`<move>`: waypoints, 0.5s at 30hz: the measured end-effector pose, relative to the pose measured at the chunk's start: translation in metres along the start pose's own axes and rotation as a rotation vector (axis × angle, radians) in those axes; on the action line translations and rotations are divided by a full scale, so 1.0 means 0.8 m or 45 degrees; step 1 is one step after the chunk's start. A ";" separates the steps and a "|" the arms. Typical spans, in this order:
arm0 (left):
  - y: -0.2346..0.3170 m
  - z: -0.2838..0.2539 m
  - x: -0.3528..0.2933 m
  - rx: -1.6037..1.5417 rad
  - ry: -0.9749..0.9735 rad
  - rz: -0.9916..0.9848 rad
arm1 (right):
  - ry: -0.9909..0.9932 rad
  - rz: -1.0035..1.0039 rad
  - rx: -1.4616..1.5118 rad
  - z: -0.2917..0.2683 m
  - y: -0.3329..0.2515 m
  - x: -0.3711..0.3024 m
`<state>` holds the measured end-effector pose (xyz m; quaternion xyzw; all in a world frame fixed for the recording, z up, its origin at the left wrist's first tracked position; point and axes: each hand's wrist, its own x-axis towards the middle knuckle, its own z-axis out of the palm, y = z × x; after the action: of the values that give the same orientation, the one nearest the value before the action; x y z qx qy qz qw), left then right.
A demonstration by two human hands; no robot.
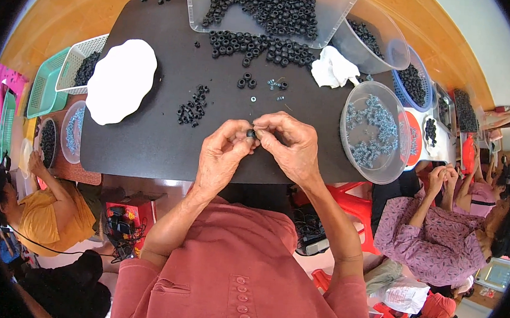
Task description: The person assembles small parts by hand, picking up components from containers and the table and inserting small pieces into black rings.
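Observation:
A small round black plastic piece [251,133] sits between my two hands, just above the table. My left hand [222,152] pinches it between thumb and fingertips. Close against it, my right hand [290,148] has thumb and forefinger pressed together at the piece's right side; whatever those fingertips hold is too small to make out. Beyond my hands lie a tiny pale ring [253,99], a few larger black pieces [247,81] and some small blue-grey metal parts [275,85]. A loose group of smaller black pieces [192,106] is left of them.
A clear bin [193,7] of black pieces stands at the far side of the dark table [131,150]. On the right is a round clear tub [350,148] of blue-grey parts, near a white cloth [332,68]. A white scalloped board [121,82] lies left. Other people work at both sides.

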<state>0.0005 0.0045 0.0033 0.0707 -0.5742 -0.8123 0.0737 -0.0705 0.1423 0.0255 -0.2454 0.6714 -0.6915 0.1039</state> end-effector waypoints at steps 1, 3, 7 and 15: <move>0.000 0.000 0.000 -0.001 -0.003 0.002 | 0.015 0.002 0.031 0.002 0.001 0.000; 0.001 0.001 0.001 0.026 0.009 0.004 | 0.008 -0.040 -0.010 0.003 0.007 -0.001; 0.002 -0.006 -0.001 -0.043 -0.033 -0.007 | -0.004 -0.036 -0.090 0.008 -0.013 0.005; 0.013 -0.010 -0.007 0.080 -0.016 -0.020 | 0.215 -0.072 -0.780 -0.055 -0.011 0.077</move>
<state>0.0082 -0.0050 0.0107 0.0723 -0.5993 -0.7949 0.0615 -0.1426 0.1525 0.0477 -0.2256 0.8476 -0.4776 -0.0503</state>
